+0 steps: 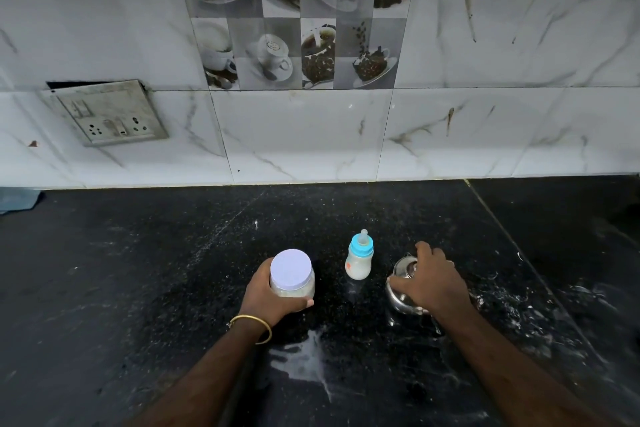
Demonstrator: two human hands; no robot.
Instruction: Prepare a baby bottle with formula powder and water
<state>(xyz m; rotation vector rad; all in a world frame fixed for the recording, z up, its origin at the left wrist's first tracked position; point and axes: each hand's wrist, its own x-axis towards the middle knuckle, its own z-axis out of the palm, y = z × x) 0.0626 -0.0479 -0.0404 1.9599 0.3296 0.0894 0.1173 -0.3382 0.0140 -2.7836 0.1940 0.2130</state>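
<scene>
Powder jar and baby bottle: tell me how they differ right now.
The powder jar is wide and squat with a flat pale lilac lid; the baby bottle is slim with a blue collar and a teat on top. The left hand wraps around the jar, while the bottle stands free, untouched. Both are upright on the black counter, closed, with whitish contents.

Baby bottle [360, 259] upright before me, blue collar, teat on, milky inside. Powder jar [292, 277], white lid shut, left of it. Steel vessel [401, 291] right.
</scene>
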